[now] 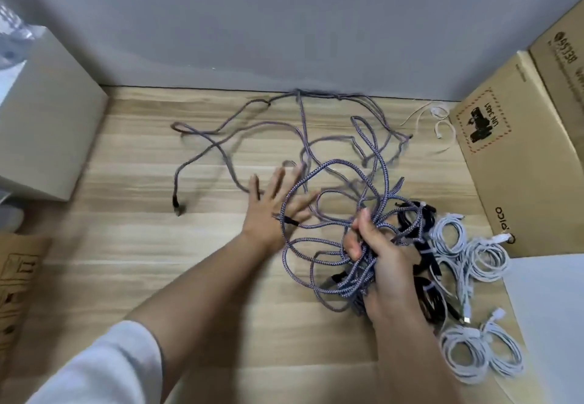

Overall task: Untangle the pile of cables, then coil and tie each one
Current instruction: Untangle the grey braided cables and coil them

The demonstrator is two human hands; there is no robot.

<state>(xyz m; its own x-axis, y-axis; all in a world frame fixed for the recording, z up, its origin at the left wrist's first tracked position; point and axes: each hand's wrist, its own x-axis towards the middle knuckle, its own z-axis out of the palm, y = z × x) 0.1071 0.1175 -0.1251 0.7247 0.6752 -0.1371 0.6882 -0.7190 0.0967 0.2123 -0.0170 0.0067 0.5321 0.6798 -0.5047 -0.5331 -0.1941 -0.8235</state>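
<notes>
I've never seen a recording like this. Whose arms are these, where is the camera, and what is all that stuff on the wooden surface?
There is no machine here: a person is working with two bare hands, and the one picture comes from a camera worn on their head, looking forward and down. So the arms reach in from the bottom of the picture.

The right hand grips a bunch of grey braided cable, whose loose loops sprawl across the wooden surface towards the wall. The left hand is spread open, fingers straight, among the loops.

To the right lie cables that are already coiled: several white coils and some black ones, partly hidden behind the right hand. A thin white cable lies loose near the far right corner, beside a cardboard box.
</notes>
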